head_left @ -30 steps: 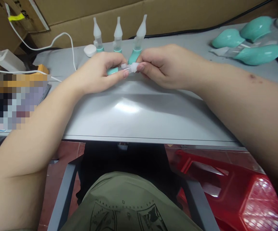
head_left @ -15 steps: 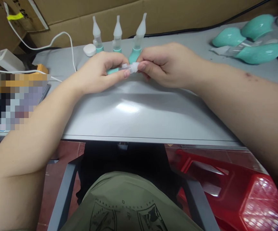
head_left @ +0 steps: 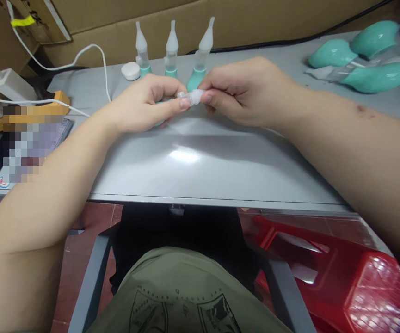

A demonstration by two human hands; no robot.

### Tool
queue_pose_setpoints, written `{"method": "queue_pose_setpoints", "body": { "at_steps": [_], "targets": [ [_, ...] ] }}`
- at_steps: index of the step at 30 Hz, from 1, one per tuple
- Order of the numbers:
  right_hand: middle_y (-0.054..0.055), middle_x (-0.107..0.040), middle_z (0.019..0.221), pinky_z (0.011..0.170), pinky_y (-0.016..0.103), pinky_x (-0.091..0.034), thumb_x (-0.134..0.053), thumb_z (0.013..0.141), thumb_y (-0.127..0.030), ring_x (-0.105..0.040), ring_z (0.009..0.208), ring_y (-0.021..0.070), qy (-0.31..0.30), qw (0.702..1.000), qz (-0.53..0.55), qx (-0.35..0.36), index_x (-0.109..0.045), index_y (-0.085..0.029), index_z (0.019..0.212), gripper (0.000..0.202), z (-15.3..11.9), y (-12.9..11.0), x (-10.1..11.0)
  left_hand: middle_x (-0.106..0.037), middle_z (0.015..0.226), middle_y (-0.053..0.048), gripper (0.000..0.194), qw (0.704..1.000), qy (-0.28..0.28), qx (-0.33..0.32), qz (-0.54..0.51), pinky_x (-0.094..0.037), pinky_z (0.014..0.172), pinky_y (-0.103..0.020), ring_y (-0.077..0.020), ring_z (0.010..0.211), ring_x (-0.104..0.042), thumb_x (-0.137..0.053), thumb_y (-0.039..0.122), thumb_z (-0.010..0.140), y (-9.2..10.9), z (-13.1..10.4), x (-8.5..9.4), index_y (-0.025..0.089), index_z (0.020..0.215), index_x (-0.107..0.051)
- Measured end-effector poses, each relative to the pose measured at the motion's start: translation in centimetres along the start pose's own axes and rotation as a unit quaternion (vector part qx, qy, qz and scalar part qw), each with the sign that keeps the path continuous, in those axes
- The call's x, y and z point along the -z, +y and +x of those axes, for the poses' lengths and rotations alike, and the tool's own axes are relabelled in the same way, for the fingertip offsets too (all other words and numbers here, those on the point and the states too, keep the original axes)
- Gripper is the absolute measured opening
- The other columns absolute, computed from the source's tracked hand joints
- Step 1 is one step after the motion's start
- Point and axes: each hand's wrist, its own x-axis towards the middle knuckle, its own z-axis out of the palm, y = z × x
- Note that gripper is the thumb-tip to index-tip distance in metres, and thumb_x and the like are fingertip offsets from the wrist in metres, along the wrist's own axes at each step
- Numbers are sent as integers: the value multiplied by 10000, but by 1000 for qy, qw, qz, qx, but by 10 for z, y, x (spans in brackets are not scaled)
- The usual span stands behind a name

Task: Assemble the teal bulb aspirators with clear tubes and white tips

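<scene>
My left hand (head_left: pixel 151 104) is closed around the body of a small aspirator (head_left: pixel 187 98), a clear tube with a teal part mostly hidden by the fingers. At its other end, my right hand (head_left: pixel 237 95) pinches the white tip. The held piece lies nearly level above the grey table. Behind my hands stand three upright aspirators with white pointed tips and teal bases: a left one (head_left: pixel 142 46), a middle one (head_left: pixel 172 46) and a right one (head_left: pixel 205 46), which is nearest my right hand.
On the table (head_left: pixel 144 175), several teal bulbs (head_left: pixel 380 76) with clear tubes lie at the back right. A round white case (head_left: pixel 131 71), a white cable (head_left: pixel 104 64), a charger (head_left: pixel 12 85) and a phone-like device (head_left: pixel 59 134) are at left. Cardboard (head_left: pixel 116 27) walls the back.
My left fingers have shifted slightly along the held aspirator, hiding more of its teal part. The view has moved a little, and both hands keep their grip.
</scene>
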Motion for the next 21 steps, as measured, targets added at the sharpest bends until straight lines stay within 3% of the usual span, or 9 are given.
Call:
{"method": "queue_pose_setpoints", "body": {
  "at_steps": [8, 15, 21],
  "targets": [
    [24, -767, 955, 736, 352, -515, -57, 1179, -778, -717, 857, 137, -35, 992, -116, 22, -830, -159, 1153, 991, -1, -2, 8, -658, 760, -20, 299, 998, -17, 36, -43, -421, 687, -327, -179, 688, -571, -743, 439, 1073, 4, -3, 0, 241, 851, -714],
    [52, -735, 969, 756, 379, -515, -30, 1254, -658, -717, 910, 193, -82, 969, -229, 53, -783, -216, 1197, 875, -2, -8, 15, -648, 738, -26, 279, 994, -30, 54, -94, -514, 713, -342, -195, 682, -600, -811, 420, 1047, 2, -3, 2, 230, 851, -752],
    [61, -723, 987, 797, 412, -550, 68, 1230, -660, -747, 977, 226, -104, 963, -246, 39, -784, -210, 1202, 964, 0, -10, 16, -660, 737, -40, 321, 994, -31, 50, -87, -522, 708, -363, -202, 685, -598, -826, 447, 1036, 1, -1, 2, 235, 812, -737]
  ]
}}
